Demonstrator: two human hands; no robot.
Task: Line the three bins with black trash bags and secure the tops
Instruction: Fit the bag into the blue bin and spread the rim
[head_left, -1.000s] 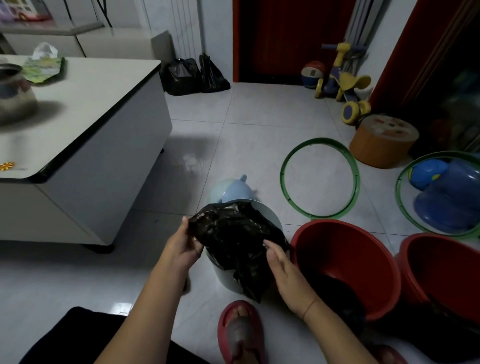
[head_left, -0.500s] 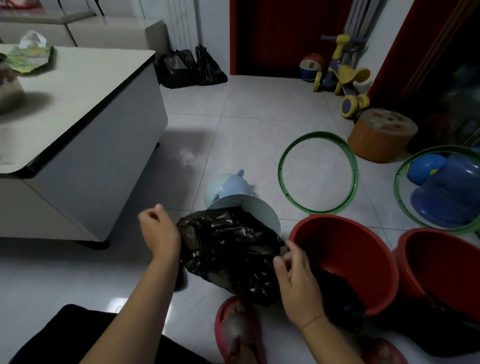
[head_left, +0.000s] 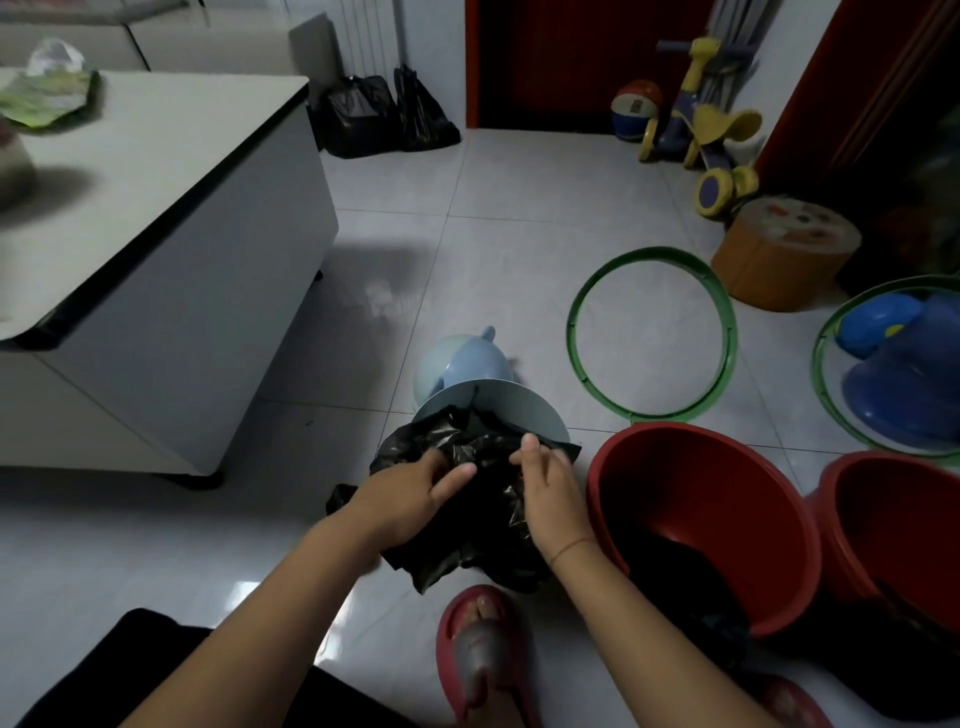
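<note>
Putting a bag in the blue bin

Both hands, left hand and right hand, pinch the black bag over the blue bin, probably to open it wide.

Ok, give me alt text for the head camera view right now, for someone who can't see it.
Both hands, left hand and right hand, grip a black trash bag over a pale blue bin on a tiled floor. Two red bins stand to the right, with two green rings lying beyond them.
</note>
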